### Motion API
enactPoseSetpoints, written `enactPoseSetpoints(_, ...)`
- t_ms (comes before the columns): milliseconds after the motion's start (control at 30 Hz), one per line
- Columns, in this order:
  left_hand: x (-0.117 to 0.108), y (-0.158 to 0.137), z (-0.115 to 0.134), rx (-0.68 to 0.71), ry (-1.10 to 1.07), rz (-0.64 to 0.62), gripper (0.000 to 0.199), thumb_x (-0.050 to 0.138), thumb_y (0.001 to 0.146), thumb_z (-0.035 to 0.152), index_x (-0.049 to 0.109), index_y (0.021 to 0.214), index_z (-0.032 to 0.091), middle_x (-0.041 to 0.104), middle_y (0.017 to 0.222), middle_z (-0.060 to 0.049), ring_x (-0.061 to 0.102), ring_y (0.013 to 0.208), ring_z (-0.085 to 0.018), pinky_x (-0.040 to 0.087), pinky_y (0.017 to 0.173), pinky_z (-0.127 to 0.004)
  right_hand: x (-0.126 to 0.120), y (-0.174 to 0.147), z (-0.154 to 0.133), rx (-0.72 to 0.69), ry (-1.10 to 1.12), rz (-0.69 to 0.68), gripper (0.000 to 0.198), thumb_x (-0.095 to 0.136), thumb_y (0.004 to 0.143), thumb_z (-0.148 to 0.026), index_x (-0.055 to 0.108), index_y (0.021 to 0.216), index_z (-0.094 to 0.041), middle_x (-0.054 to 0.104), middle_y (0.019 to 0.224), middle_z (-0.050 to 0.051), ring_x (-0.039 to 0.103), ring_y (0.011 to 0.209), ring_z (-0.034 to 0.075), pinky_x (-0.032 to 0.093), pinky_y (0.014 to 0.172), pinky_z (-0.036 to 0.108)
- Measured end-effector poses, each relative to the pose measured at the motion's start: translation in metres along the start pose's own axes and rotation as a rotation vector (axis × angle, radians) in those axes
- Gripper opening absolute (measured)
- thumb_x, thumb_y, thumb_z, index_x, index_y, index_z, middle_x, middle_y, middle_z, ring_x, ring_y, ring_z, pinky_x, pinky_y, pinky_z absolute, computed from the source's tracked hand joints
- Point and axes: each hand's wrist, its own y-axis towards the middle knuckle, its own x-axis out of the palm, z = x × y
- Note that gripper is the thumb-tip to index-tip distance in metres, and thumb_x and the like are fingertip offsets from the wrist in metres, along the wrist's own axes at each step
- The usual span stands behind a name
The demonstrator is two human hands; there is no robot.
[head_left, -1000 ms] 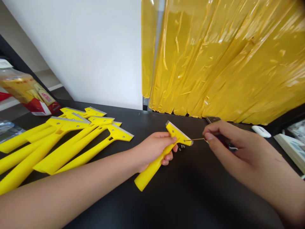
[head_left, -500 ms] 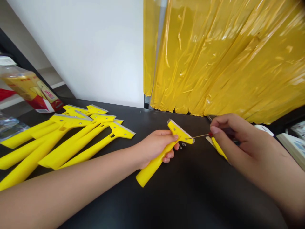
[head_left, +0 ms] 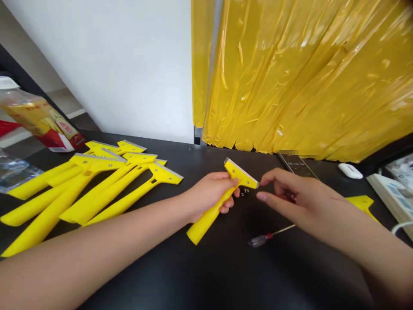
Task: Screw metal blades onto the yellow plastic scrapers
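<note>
My left hand [head_left: 216,191] is closed around a yellow scraper [head_left: 206,221], its thumb on the neck. The scraper is tilted, its head at the upper right with a metal blade along the edge and screws in the face. By the blade's right end is my right hand [head_left: 300,193], thumb and forefinger apart, with nothing visible between them; whether a fingertip touches the blade I cannot tell. Below this hand a screwdriver [head_left: 260,240] with a clear and red handle lies on the black table [head_left: 226,275]. Tiny metal parts [head_left: 247,190] rest behind the scraper head.
Several yellow scrapers [head_left: 129,200] lie piled on the left, near a drink bottle [head_left: 41,116]. A phone [head_left: 295,162], a white earbud case [head_left: 350,170], a power strip [head_left: 387,189] and another yellow piece [head_left: 361,201] are at the right. Yellow film [head_left: 290,77] hangs behind the table.
My right hand has let go of the screwdriver, which now lies on the table. That hand has moved left to the blade's end. My left hand still holds the scraper.
</note>
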Motion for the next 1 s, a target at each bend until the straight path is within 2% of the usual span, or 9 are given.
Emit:
enactPoseSetpoints(67,-0.001,0.000,-0.001,0.009,0.003,0.002,0.021,0.064,0.097,0.033,0.057,0.086,0.017,0.061,0.085,-0.002,0.048,0.050,-0.006,0.034,0.045,-0.023,0.008,-0.027,-0.003,-0.072,-0.060,-0.023,0.034,0.066,0.095,-0.053,0.066,0.122,-0.031,0.073,0.082,-0.001,0.071,0.064,0.018,0.054,0.055,0.030)
enactPoseSetpoints(133,-0.002,0.000,-0.001,0.006,0.013,-0.005,0.022,0.063,0.098,0.035,0.058,0.087,0.017,0.061,0.087,-0.002,0.048,0.051,-0.006,0.035,0.045,-0.023,0.020,-0.054,-0.005,-0.197,-0.123,0.042,0.044,0.067,0.095,-0.049,0.062,0.134,-0.030,0.076,0.117,0.007,0.077,0.094,0.026,0.063,0.081,0.040)
enactPoseSetpoints(200,-0.003,0.001,-0.002,0.004,0.020,-0.012,0.022,0.063,0.098,0.035,0.059,0.087,0.017,0.062,0.087,-0.003,0.048,0.051,-0.006,0.035,0.046,-0.023,0.032,-0.071,-0.008,-0.267,-0.187,0.059,0.035,0.063,0.098,-0.041,0.064,0.131,-0.029,0.075,0.124,0.010,0.077,0.100,0.028,0.063,0.084,0.042)
enactPoseSetpoints(300,-0.003,0.002,-0.003,0.008,0.019,-0.009,0.021,0.062,0.098,0.033,0.058,0.086,0.016,0.062,0.086,-0.003,0.049,0.051,-0.007,0.035,0.045,-0.022,0.036,-0.070,-0.018,-0.324,-0.174,-0.014,0.012,0.058,0.097,-0.023,0.069,0.099,-0.026,0.076,0.096,0.004,0.075,0.077,0.022,0.061,0.068,0.035)
enactPoseSetpoints(400,-0.004,0.003,-0.003,0.014,0.012,0.002,0.021,0.062,0.098,0.033,0.058,0.085,0.016,0.062,0.085,-0.003,0.049,0.051,-0.007,0.035,0.045,-0.022,0.018,-0.051,-0.030,-0.329,-0.103,-0.033,0.016,0.058,0.093,-0.017,0.060,0.079,-0.024,0.067,0.075,0.000,0.067,0.062,0.017,0.054,0.058,0.030)
enactPoseSetpoints(500,-0.004,0.002,-0.003,0.015,0.003,-0.007,0.023,0.063,0.097,0.034,0.058,0.084,0.016,0.062,0.085,-0.003,0.049,0.051,-0.007,0.035,0.044,-0.022,-0.012,-0.030,-0.034,-0.225,0.020,0.022,0.009,0.060,0.095,-0.024,0.059,0.086,-0.025,0.064,0.072,-0.003,0.062,0.059,0.013,0.047,0.051,0.026)
enactPoseSetpoints(633,-0.004,0.002,-0.001,0.009,-0.011,-0.032,0.020,0.063,0.097,0.033,0.058,0.089,0.016,0.063,0.086,-0.003,0.049,0.051,-0.007,0.035,0.045,-0.022,-0.038,-0.003,-0.027,-0.079,0.195,0.222,0.006,0.064,0.093,-0.030,0.060,0.098,-0.028,0.068,0.084,-0.003,0.065,0.072,0.014,0.048,0.055,0.023)
enactPoseSetpoints(767,-0.002,0.001,0.000,-0.004,-0.017,-0.022,0.017,0.062,0.098,0.032,0.056,0.092,0.017,0.062,0.085,-0.001,0.048,0.050,-0.006,0.035,0.045,-0.022,-0.030,0.014,-0.015,-0.038,0.188,0.323,0.005,0.063,0.093,-0.028,0.061,0.098,-0.028,0.067,0.084,-0.003,0.063,0.070,0.014,0.048,0.057,0.024)
enactPoseSetpoints(1000,-0.001,-0.001,0.001,-0.009,-0.008,-0.016,0.018,0.060,0.100,0.031,0.056,0.090,0.017,0.061,0.085,-0.001,0.049,0.049,-0.006,0.035,0.045,-0.021,-0.006,0.013,0.005,-0.005,0.160,0.311,0.008,0.058,0.098,-0.030,0.059,0.106,-0.029,0.067,0.089,-0.002,0.063,0.073,0.015,0.047,0.060,0.027)
